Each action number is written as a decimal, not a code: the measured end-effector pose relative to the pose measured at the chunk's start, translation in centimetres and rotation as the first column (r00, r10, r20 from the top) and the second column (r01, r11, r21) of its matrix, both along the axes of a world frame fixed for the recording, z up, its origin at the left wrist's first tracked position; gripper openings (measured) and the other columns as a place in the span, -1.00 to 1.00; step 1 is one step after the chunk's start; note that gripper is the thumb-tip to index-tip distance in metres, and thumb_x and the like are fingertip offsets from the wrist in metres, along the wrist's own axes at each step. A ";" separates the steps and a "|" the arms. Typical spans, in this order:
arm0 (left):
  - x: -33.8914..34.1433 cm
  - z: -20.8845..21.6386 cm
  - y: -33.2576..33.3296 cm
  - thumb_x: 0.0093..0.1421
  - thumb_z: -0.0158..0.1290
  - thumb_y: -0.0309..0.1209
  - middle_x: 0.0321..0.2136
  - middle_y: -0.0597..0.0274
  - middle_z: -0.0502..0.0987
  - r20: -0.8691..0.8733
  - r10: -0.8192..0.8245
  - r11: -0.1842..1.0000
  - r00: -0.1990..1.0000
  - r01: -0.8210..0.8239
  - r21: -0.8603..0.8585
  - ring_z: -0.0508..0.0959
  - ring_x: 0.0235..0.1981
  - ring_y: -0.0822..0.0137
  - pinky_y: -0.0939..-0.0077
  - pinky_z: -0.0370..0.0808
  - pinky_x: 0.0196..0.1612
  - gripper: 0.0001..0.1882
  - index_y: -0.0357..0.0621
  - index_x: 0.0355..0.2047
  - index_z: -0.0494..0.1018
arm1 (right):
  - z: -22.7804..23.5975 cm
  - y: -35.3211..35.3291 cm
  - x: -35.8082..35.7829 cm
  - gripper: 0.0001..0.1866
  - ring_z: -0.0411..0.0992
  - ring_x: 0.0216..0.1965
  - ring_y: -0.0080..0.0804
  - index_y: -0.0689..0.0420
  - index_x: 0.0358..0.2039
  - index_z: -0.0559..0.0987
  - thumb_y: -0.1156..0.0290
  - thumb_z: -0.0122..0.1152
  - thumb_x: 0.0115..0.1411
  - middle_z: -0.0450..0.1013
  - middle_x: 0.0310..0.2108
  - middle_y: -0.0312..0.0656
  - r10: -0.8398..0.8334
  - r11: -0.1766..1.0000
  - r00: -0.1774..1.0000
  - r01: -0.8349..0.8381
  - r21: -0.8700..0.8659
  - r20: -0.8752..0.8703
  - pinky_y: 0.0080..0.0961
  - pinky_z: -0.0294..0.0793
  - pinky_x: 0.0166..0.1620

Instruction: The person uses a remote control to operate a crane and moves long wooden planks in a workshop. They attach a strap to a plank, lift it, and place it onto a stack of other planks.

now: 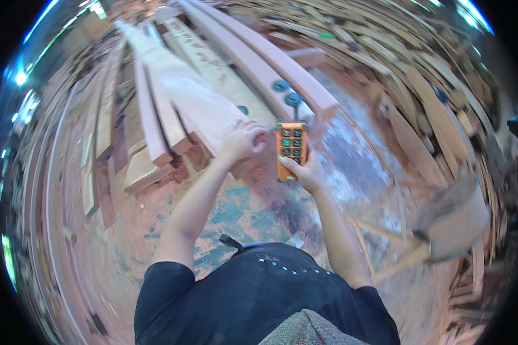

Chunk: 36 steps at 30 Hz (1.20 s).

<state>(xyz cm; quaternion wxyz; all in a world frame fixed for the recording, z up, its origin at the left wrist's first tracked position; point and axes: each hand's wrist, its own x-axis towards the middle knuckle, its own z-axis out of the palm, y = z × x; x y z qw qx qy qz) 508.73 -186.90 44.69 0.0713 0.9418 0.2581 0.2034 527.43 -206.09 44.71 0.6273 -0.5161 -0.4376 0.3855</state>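
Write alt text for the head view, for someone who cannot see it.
A person's right hand grips an orange push-button remote; the left hand is curled by the near end of a pale board. Long timbers lie ahead, with a dusty, blue-patched floor below.

Orange oblong handheld remote control (284, 169): apparently plastic, smooth casing, with dark buttons. Broad pale flat plank (195, 98): wood, smooth-looking, matt. Long pinkish square-edged beam (302, 77): sawn wood, matt, clean-faced. Brown heaped timber pieces (423, 100): wood, unpolished, rough-looking. Black short-sleeved shirt (253, 299): cloth, matt. Grey speckled fabric piece (311, 330): cloth, coarse weave, matt. Blue-and-reddish patchy floor (230, 213): dusty, uneven finish, material unclear.
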 end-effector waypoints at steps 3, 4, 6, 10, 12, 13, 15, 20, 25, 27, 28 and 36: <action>2.1 0.5 -0.1 0.20 0.23 -0.14 0.21 0.17 0.57 -0.022 0.071 0.997 0.997 -0.071 0.019 0.43 0.36 0.13 -0.12 0.07 0.55 -0.54 0.04 0.10 0.60 | 1.6 3.5 2.2 -0.32 0.59 -0.06 -0.50 0.15 0.26 0.45 0.36 0.58 0.19 0.60 -0.03 -0.24 0.107 0.994 0.994 -0.107 0.031 -0.014 -0.44 0.63 0.02; 2.5 0.6 -0.2 0.22 0.21 -0.13 0.25 0.13 0.54 -0.070 0.082 0.996 0.994 -0.080 0.030 0.42 0.38 0.12 -0.10 0.05 0.56 -0.49 0.01 0.16 0.57 | 1.8 4.3 2.5 -0.36 0.59 -0.06 -0.50 0.15 0.23 0.45 0.38 0.56 0.20 0.60 -0.03 -0.24 0.146 0.987 0.989 -0.144 0.064 -0.024 -0.44 0.64 0.02; 3.8 0.8 0.1 0.24 0.20 -0.13 0.27 0.12 0.53 -0.077 0.096 0.994 0.992 -0.092 0.053 0.41 0.38 0.12 -0.10 0.05 0.57 -0.48 0.02 0.18 0.56 | 2.2 6.2 3.2 -0.37 0.59 -0.06 -0.50 0.15 0.23 0.45 0.39 0.55 0.21 0.59 -0.04 -0.24 0.191 0.980 0.981 -0.188 0.058 -0.043 -0.44 0.64 0.01; 6.1 1.0 0.7 0.26 0.19 -0.21 0.26 0.13 0.52 -0.018 0.050 0.999 0.999 -0.050 0.021 0.43 0.36 0.13 -0.09 0.07 0.56 -0.49 -0.01 0.22 0.52 | 2.3 8.7 4.9 -0.39 0.59 -0.07 -0.50 0.15 0.23 0.45 0.40 0.53 0.23 0.59 -0.05 -0.25 0.215 0.975 0.976 -0.212 0.070 -0.041 -0.46 0.63 0.01; 7.2 1.3 1.1 0.26 0.20 -0.23 0.22 0.16 0.54 0.000 0.036 0.998 0.999 -0.036 0.054 0.45 0.34 0.14 -0.11 0.11 0.54 -0.51 -0.01 0.19 0.53 | 2.2 9.7 5.9 -0.39 0.60 -0.09 -0.51 0.22 0.21 0.46 0.37 0.53 0.22 0.60 -0.05 -0.22 0.210 0.976 0.977 -0.208 0.064 -0.024 -0.47 0.63 -0.02; 7.8 1.4 1.1 0.26 0.20 -0.22 0.19 0.18 0.56 0.007 0.035 0.995 0.999 -0.036 0.090 0.47 0.31 0.15 -0.13 0.13 0.53 -0.53 -0.02 0.16 0.53 | 2.2 10.0 6.4 -0.40 0.60 -0.09 -0.51 0.22 0.20 0.46 0.37 0.53 0.22 0.60 -0.06 -0.22 0.197 0.979 0.980 -0.195 0.068 -0.035 -0.47 0.63 -0.03; 8.8 1.7 1.1 0.25 0.20 -0.25 0.19 0.18 0.55 0.000 0.034 0.995 0.999 -0.034 0.096 0.47 0.31 0.14 -0.12 0.14 0.53 -0.53 -0.01 0.17 0.52 | 1.7 10.2 7.3 -0.42 0.59 -0.10 -0.51 0.21 0.19 0.47 0.37 0.52 0.22 0.60 -0.06 -0.22 0.163 0.986 0.985 -0.160 0.057 -0.061 -0.49 0.62 -0.03; 11.0 2.2 0.7 0.26 0.16 -0.33 0.25 0.14 0.51 -0.031 0.029 0.999 0.999 -0.028 0.043 0.42 0.36 0.11 -0.07 0.08 0.56 -0.48 -0.03 0.24 0.49 | 1.2 10.1 9.5 -0.43 0.59 -0.11 -0.51 0.19 0.20 0.47 0.38 0.50 0.24 0.59 -0.09 -0.24 0.169 0.985 0.979 -0.162 0.061 -0.118 -0.48 0.63 -0.04; 12.9 2.5 0.4 0.26 0.15 -0.32 0.26 0.12 0.51 -0.033 0.018 1.000 0.999 -0.017 0.025 0.40 0.38 0.12 -0.05 0.07 0.57 -0.50 -0.05 0.22 0.51 | 1.2 9.3 11.5 -0.47 0.59 -0.09 -0.50 0.18 0.18 0.49 0.37 0.48 0.26 0.60 -0.06 -0.23 0.182 0.981 0.975 -0.172 0.086 -0.128 -0.47 0.62 0.00; 13.6 2.6 0.1 0.26 0.15 -0.32 0.26 0.12 0.51 -0.038 0.013 0.999 0.999 -0.011 0.049 0.40 0.38 0.12 -0.04 0.08 0.57 -0.50 -0.06 0.22 0.51 | 1.0 9.1 12.2 -0.48 0.59 -0.08 -0.50 0.18 0.17 0.50 0.36 0.48 0.26 0.60 -0.05 -0.23 0.164 0.984 0.976 -0.153 0.089 -0.141 -0.46 0.61 0.02; 13.8 2.7 -0.1 0.26 0.15 -0.32 0.26 0.12 0.51 -0.045 0.013 0.998 0.999 -0.010 0.066 0.40 0.38 0.13 -0.03 0.08 0.57 -0.50 -0.06 0.22 0.51 | 0.9 8.8 12.4 -0.48 0.59 -0.08 -0.49 0.18 0.16 0.50 0.35 0.48 0.26 0.60 -0.05 -0.23 0.158 0.985 0.974 -0.145 0.091 -0.163 -0.45 0.61 0.03; 14.2 3.1 -2.5 0.22 0.17 -0.33 0.25 0.12 0.52 -0.007 -0.020 0.997 1.000 0.021 0.080 0.39 0.39 0.15 -0.05 0.10 0.56 -0.47 -0.08 0.22 0.50 | 0.1 6.5 12.5 -0.52 0.58 -0.08 -0.50 0.18 0.16 0.51 0.40 0.47 0.29 0.59 -0.05 -0.25 0.115 0.990 0.946 -0.086 0.109 -0.303 -0.47 0.60 0.03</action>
